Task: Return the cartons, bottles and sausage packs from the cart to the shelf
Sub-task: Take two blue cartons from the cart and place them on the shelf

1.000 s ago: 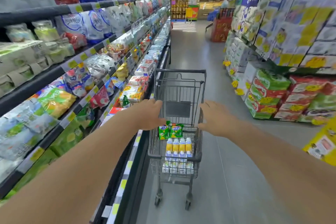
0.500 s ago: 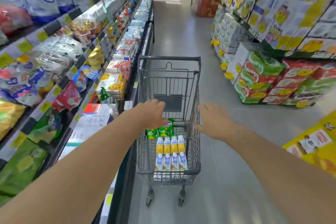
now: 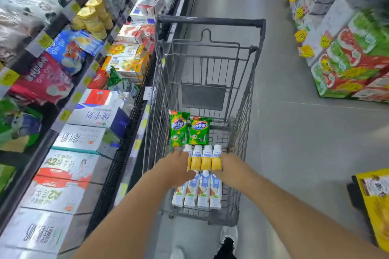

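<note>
- Both hands reached into the wire cart (image 3: 242, 94): the left hand (image 3: 179, 171) and right hand (image 3: 228, 167) pressed against either end of a row of four yellow bottles (image 3: 203, 159) between them.
- Four white-and-blue cartons (image 3: 199, 192) lay nearer than the hands, partly hidden by them.
- Two green sausage packs (image 3: 189, 129) lay beyond.
- Milk cases filled the shelf (image 3: 84, 139) left of the hands.
- Finger closure was hard to make out.
</note>
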